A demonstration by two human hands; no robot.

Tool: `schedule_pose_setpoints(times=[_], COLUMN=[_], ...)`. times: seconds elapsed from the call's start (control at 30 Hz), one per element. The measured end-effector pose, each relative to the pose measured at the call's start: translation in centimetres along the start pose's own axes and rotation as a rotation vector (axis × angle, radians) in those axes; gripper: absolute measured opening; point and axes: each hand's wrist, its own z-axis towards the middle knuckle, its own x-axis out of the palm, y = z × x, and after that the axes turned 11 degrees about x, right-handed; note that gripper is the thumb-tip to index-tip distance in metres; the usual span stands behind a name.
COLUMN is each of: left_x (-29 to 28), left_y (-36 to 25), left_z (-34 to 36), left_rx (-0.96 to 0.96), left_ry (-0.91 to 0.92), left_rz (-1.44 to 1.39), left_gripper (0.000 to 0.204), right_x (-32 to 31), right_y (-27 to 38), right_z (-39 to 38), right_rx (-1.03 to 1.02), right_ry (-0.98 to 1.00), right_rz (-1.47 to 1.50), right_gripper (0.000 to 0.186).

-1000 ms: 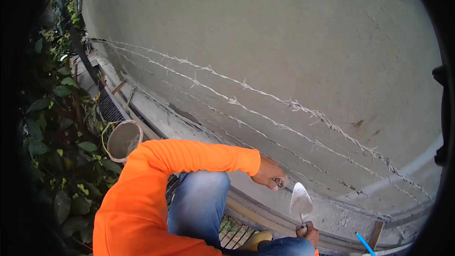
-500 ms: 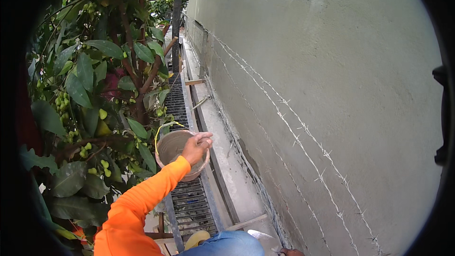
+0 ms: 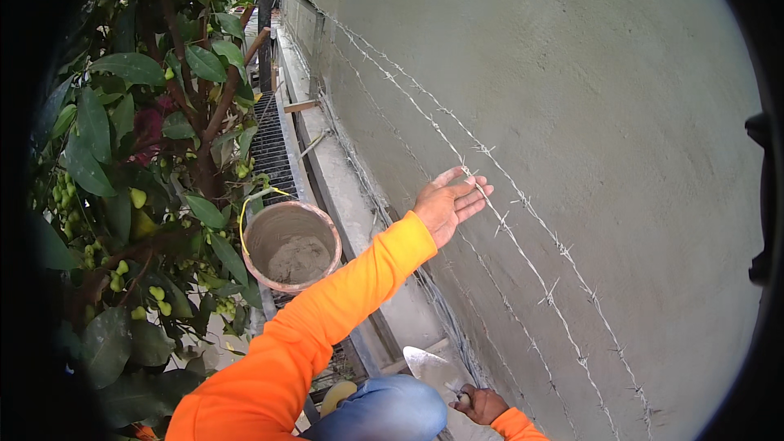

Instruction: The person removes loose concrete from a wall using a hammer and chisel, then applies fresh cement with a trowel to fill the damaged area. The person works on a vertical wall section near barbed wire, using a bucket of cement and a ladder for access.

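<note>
My left hand (image 3: 449, 204) is stretched out at the middle strands of barbed wire (image 3: 523, 261), palm up and fingers apart; I cannot tell whether it touches the wire. At the bottom, my right hand (image 3: 482, 405) grips the handle of a pointed metal trowel (image 3: 429, 369), low beside the foot of the plastered wall (image 3: 621, 114). A bucket (image 3: 290, 273) with grey mortar inside and a yellow handle stands to the left of my left arm. My blue-jeaned knee (image 3: 384, 412) is below.
Leafy branches (image 3: 94, 155) with green fruit fill the left side. A metal grating (image 3: 269, 143) runs away along a concrete ledge (image 3: 306, 82), crossed by short wooden pieces (image 3: 300, 106). A dark post (image 3: 265, 24) stands at the far end.
The view has swung left along the wall since a second ago. My left hand has left the bucket and moved right to the wire, its fingers spreading. The trowel shows more now.
</note>
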Motion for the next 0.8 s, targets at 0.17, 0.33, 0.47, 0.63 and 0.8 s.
schedule_pose_setpoints(times=[0.17,0.33,0.47,0.63,0.8], left_x=[2.4,1.6,-0.5,-7.7,-12.8], left_y=[-2.2,-0.3,3.0,6.4,7.7], left_z=[-0.3,2.7,4.6,10.3,15.2], left_rx=[0.058,0.217,0.138,0.112,0.153], left_ry=[0.005,0.236,-0.080,-0.055,0.097], left_rz=[0.012,0.067,0.226,0.201,0.170], left_gripper=[0.067,0.050,0.056,0.051,0.048], right_x=[0.6,0.6,0.2,0.3,0.7], right_y=[0.2,0.1,-0.7,-1.1,-1.7], right_z=[1.2,1.5,2.0,2.1,3.3], right_rx=[-0.057,0.009,0.055,0.028,0.026], right_ry=[-0.111,0.008,-0.056,-0.103,-0.075], right_rz=[0.006,-0.029,-0.115,-0.264,-0.274], right_gripper=[0.041,0.052,0.043,0.043,0.041])
